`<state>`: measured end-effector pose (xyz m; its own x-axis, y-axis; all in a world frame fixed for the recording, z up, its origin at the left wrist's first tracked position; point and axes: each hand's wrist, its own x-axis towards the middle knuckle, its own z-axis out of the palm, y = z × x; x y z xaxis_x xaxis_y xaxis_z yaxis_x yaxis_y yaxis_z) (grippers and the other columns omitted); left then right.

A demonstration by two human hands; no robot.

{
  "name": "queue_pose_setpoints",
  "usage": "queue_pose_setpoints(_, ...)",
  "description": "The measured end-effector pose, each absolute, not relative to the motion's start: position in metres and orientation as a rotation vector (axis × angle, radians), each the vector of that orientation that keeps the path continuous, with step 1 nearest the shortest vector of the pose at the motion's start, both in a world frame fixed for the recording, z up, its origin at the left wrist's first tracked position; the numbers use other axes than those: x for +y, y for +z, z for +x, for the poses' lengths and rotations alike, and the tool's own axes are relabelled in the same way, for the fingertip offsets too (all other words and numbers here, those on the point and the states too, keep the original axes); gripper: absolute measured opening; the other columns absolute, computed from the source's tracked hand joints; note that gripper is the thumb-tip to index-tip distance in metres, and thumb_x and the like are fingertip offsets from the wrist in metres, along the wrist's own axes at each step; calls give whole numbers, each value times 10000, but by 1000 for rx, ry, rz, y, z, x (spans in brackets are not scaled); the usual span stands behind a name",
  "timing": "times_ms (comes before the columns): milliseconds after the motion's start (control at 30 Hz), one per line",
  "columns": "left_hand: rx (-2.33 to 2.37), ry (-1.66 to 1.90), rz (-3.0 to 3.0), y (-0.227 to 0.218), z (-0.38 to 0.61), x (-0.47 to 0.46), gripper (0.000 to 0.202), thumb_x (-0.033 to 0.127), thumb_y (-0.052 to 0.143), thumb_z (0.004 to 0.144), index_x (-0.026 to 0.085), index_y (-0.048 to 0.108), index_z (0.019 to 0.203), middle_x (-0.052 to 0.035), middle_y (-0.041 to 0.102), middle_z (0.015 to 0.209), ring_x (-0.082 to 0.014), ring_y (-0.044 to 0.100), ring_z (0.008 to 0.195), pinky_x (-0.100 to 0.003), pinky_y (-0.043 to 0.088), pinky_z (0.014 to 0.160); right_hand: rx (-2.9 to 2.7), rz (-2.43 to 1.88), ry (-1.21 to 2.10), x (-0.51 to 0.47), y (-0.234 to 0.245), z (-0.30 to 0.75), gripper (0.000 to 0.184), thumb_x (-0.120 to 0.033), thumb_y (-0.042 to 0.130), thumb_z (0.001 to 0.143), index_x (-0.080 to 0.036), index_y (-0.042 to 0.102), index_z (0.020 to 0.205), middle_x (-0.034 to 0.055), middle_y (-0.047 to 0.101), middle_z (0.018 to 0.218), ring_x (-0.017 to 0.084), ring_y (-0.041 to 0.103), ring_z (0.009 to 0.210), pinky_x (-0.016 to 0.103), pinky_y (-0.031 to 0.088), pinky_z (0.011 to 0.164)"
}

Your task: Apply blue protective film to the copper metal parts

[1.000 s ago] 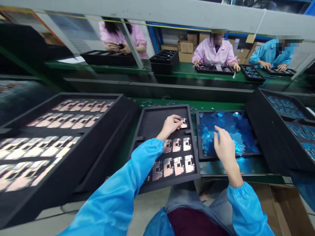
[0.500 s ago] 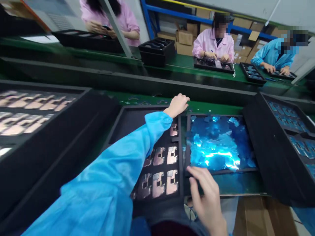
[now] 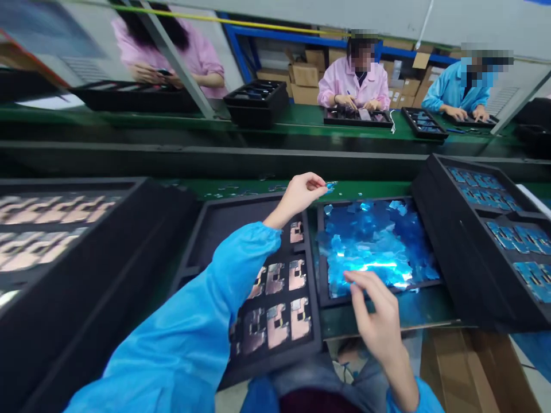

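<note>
My left hand (image 3: 301, 193) is raised above the far edge of the trays, its fingers pinched on a small thin piece with blue film (image 3: 330, 187). Beneath that forearm lies a black tray (image 3: 315, 321) of copper-coloured circuit boards (image 3: 297, 274), partly hidden by the sleeve. My right hand (image 3: 379, 312) hovers over the near edge of a black tray (image 3: 322, 258) covered in scraps of shiny blue film (image 3: 379, 244). Its thumb and forefinger are slightly apart, and I see nothing held between them.
Left stands a tall black tray stack (image 3: 129, 229) with copper-coloured boards on top. Another stack (image 3: 447, 246), holding blue-covered boards, rises at the right. Small thin pieces (image 3: 278, 188) lie along the green bench behind the trays. Across a dark ledge (image 3: 215, 160), several people work at trays.
My left hand has turned and now shows a blue-filmed piece in its fingertips. My right hand has moved up and right, over the film tray's edge. The camera view has shifted.
</note>
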<state>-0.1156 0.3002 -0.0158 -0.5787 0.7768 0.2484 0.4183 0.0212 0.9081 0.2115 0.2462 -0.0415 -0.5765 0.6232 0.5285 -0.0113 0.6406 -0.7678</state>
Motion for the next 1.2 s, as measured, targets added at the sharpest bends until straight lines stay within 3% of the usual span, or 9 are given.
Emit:
queue_pose_setpoints(133,1812,1722,1062,11,-64,248,319,405,900,708,184,709,837,-29,714,825,-177,662,736,-302,563,712,-1933,-456,906,260,-29,200,257,-182,562,1086,-254,787,1188,85,828,1123,235,794,1057,392,664,929)
queue_pose_setpoints(233,1639,1722,923,22,-23,211,364,443,896,727,191,679,877,-26,723,852,-182,692,768,-296,592,693,-1888,-486,979,267,-13,191,239,-256,582,1082,-236,757,1244,113,794,1225,232,771,1101,359,657,868)
queue_pose_setpoints(333,1569,1676,820,23,16,176,360,447,875,779,195,682,949,-35,750,847,-185,704,750,-277,580,633,-1849,-515,1186,268,-2,185,359,-336,692,1014,-240,699,1360,107,760,1279,213,762,1050,313,645,779)
queue_pose_setpoints(400,1628,1680,818,21,38,157,328,428,858,815,195,705,989,-41,764,851,-187,715,757,-264,567,620,-1837,-518,1355,266,0,184,375,-369,761,956,-238,723,1305,73,776,1172,194,757,955,290,632,726)
queue_pose_setpoints(567,1690,1801,900,8,73,128,272,346,844,834,202,773,1054,-67,820,1032,-222,776,962,-319,638,859,-1695,-542,1599,248,-10,189,228,-406,782,938,-223,765,1073,35,771,955,192,756,869,275,626,678)
queue_pose_setpoints(700,1738,1895,855,-6,83,121,244,333,825,852,193,811,1051,-72,834,1003,-223,783,920,-319,644,828,-1678,-548,1617,237,-14,193,222,-406,810,921,-225,767,1043,26,763,941,188,754,857,274,647,689)
queue_pose_setpoints(1000,1892,2017,907,-18,93,123,147,335,796,895,199,805,839,-26,769,782,-171,710,713,-274,579,686,-1842,-520,1411,228,-21,195,241,-385,622,1073,-227,789,999,44,794,944,190,771,805,307,663,707)
queue_pose_setpoints(1100,1900,2059,894,-24,93,124,133,335,808,887,205,828,871,-34,777,819,-185,727,756,-284,596,710,-1928,-487,1125,228,-23,196,175,-316,681,1050,-247,809,1149,75,783,1131,201,770,954,313,677,757)
queue_pose_setpoints(1200,1850,2051,864,-27,94,123,156,339,800,901,214,865,966,-64,818,962,-218,772,897,-309,636,795,-1925,-429,797,228,-24,197,185,-230,707,1043,-263,820,1186,81,762,1120,208,764,1010,333,684,810)
